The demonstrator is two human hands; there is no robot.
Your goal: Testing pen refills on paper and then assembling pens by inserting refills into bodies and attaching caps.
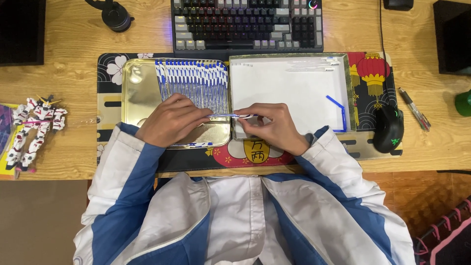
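Both hands meet over the seam between the shallow gold metal tray (142,93) and the white-lined box lid (289,88). The left hand (171,120) and right hand (274,125) each pinch an end of one slim blue-and-white pen (233,116), fingers pressed together around it. A slip could knock the neat row of matching pens (194,81) (lying just beyond the knuckles) out of line

Two tins: a gold tin (142,93) on the left, a white-lined tin (294,98) on the right. One keyboard (248,24), one mouse (388,128), one toy robot (34,128).
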